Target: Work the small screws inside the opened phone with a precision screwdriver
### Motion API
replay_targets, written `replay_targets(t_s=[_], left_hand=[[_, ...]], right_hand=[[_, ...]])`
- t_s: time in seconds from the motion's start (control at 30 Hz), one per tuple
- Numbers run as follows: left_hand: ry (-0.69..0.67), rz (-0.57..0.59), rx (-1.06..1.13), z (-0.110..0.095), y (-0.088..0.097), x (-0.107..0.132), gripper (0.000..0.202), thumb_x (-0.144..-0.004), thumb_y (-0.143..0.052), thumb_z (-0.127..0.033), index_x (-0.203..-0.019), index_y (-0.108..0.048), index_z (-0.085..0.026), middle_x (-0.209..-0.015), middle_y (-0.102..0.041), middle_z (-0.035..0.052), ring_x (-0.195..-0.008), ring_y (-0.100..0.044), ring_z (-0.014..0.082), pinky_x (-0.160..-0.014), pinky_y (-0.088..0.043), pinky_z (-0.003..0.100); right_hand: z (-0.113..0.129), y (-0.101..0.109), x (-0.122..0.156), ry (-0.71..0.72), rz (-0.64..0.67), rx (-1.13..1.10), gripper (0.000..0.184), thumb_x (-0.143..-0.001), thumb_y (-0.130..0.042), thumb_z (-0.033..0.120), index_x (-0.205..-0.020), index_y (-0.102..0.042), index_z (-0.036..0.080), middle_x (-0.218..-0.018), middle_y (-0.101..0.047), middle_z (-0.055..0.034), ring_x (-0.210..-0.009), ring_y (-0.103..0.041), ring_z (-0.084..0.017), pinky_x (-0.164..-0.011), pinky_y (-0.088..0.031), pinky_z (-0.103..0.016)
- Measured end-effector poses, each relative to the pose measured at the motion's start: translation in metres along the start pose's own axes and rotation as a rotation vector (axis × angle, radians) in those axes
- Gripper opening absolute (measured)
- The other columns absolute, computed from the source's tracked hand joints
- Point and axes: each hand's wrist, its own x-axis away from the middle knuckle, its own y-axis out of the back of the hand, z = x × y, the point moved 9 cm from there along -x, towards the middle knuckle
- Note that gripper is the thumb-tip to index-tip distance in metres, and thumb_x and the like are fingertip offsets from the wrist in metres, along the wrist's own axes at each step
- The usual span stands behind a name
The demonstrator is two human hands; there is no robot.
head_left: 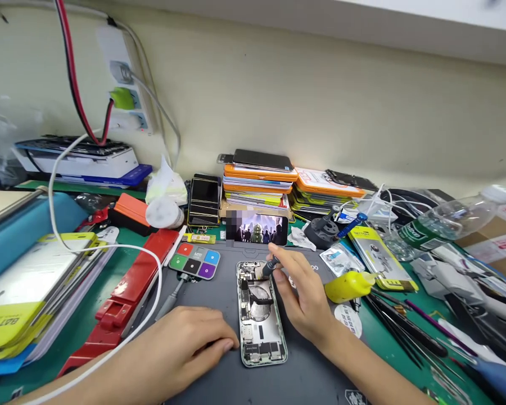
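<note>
An opened phone (262, 332) lies on the dark grey mat, its internal boards and screws bare. My right hand (301, 289) grips a small dark screwdriver (271, 266), its tip over the upper right of the phone. My left hand (194, 349) rests on the mat at the phone's lower left, fingers curled and closed with nothing visible in them. Its fingertips lie at or just beside the phone's left edge; contact is unclear. A second grey screwdriver (172, 297) lies beyond the left hand, near a colour-blocked screw tray (194, 261).
A propped phone (259, 228) plays a video behind the mat. To the right are a yellow bottle (349, 286), tweezers (394, 323) and a plastic bottle (451, 222). A red clamp-like tool (122, 298) and battery boxes (29, 287) sit left, crossed by a white cable (158, 281).
</note>
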Motion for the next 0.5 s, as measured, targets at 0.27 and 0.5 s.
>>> replay_targets(t_s=[0.27, 0.5], left_hand=[[-0.034, -0.027, -0.023, -0.004, 0.0037, -0.0029, 0.025, -0.112, -0.052, -0.025, -0.113, -0.077, -0.025, -0.102, -0.08, 0.002, -0.09, -0.075, 0.0192, -0.082, -0.052, 0.025], [-0.026, -0.02, -0.022, -0.0069, 0.005, -0.0022, 0.026, -0.112, -0.051, -0.025, -0.114, -0.077, -0.026, -0.104, -0.08, 0.0015, -0.093, -0.075, 0.0191, -0.084, -0.053, 0.025]], right_hand=[[-0.0007, 0.0013, -0.002, -0.013, -0.006, 0.027, 0.061, -0.108, -0.053, 0.009, -0.165, -0.049, 0.031, -0.122, -0.078, -0.0102, -0.111, -0.076, -0.026, -0.091, -0.068, -0.042], [-0.0012, -0.002, -0.0021, -0.031, 0.014, 0.038, 0.061, -0.108, -0.053, 0.011, -0.165, -0.047, 0.031, -0.112, -0.077, -0.0079, -0.096, -0.076, -0.026, -0.08, -0.067, -0.04]])
